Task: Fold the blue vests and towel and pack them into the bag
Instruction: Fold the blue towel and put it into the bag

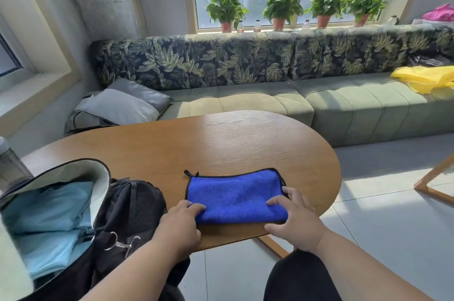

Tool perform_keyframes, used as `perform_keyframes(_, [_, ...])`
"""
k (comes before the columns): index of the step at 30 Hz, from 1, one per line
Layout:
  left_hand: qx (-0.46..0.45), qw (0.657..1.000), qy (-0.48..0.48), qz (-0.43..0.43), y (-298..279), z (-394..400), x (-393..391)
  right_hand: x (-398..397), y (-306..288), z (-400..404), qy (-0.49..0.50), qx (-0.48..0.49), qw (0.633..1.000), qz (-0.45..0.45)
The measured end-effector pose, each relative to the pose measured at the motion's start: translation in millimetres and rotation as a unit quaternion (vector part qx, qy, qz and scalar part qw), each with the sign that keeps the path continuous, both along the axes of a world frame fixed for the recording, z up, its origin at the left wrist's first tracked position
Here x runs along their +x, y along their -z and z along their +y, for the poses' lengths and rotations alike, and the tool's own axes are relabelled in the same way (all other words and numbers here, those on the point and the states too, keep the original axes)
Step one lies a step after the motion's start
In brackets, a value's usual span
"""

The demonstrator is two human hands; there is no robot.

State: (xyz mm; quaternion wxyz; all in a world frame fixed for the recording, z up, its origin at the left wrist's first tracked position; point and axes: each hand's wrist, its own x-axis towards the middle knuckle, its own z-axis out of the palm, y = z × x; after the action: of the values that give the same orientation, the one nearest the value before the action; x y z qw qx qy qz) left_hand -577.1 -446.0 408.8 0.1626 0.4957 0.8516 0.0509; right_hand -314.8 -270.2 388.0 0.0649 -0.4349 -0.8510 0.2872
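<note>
Towel (pixel 235 196) folded on desk (pixel 221 143), both your hands on its near edge.
Left hand (pixel 180 223) pinches the 7 o'clock corner, right hand (pixel 293 220) pinches the 5 o'clock corner. Bag (pixel 127 212) sits open at 9 o'clock of the towel, light-blue vests (pixel 49 217) inside.
</note>
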Motion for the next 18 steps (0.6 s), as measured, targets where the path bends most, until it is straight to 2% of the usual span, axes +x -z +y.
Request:
perform_keyframes(4, [0.145, 0.978, -0.086, -0.122, 5, -4, 1, 3, -6, -12, -0.018, 0.029, 0.999, -0.033])
perform_keyframes(7, [0.229, 0.953, -0.109, -0.168, -3, -7, 3, 7, -5, -16, -0.032, 0.064, 0.996, -0.048])
perform_keyframes(10, [0.3, 0.922, -0.123, -0.211, -17, -9, 3, 13, -5, -14, -0.04, 0.077, 0.996, -0.023])
perform_keyframes(13, [0.33, 0.884, -0.155, -0.293, -24, -11, -4, 19, -9, -13, -0.053, 0.083, 0.995, -0.024])
perform_keyframes(15, [0.344, 0.838, -0.176, -0.386, -27, -13, -10, 22, -16, -14, -0.044, 0.076, 0.996, -0.014])
perform_keyframes(16, [0.349, 0.818, -0.177, -0.421, -30, -15, -13, 23, -19, -13, -0.029, 0.062, 0.998, 0.01])
perform_keyframes(18, [0.343, 0.808, -0.169, -0.448, -37, -17, -19, 24, -30, -8, 0.022, 0.035, 0.996, 0.077])
